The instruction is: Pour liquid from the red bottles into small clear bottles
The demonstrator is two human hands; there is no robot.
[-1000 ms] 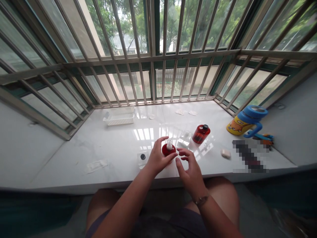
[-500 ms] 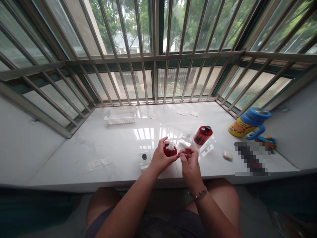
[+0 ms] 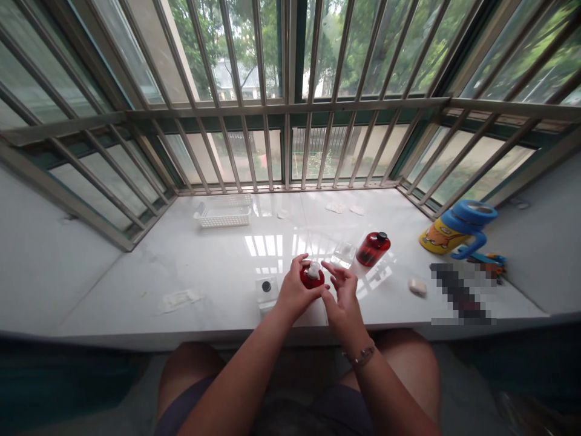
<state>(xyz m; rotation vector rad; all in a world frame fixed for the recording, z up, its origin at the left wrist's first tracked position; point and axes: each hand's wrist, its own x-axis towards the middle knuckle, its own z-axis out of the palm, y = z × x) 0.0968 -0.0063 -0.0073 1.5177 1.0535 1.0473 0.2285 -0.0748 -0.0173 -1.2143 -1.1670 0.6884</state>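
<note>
A red bottle with a white pump top (image 3: 313,271) stands at the front middle of the white counter. My left hand (image 3: 294,289) is wrapped around its left side, with the thumb across the front. At the bottle's right is my right hand (image 3: 344,293), its fingers apart and the index finger stretched toward the pump. The right thumb tip is close to the left thumb tip; whether they touch I cannot tell. Left of my left hand sits a clear square bottle with a black cap (image 3: 266,287). A second red bottle with a black cap (image 3: 373,248) stands behind and to the right.
A white perforated basket (image 3: 223,213) stands at the back left. At the right are a blue and yellow mug (image 3: 456,227) and a pale rounded object (image 3: 417,287) beside a blurred patch. A clear wrapper (image 3: 181,300) lies at the left. Metal bars (image 3: 285,148) line the window.
My right hand has opened from a closed, pinched pose, its index finger moving toward the pump. My left hand keeps its hold on the bottle.
</note>
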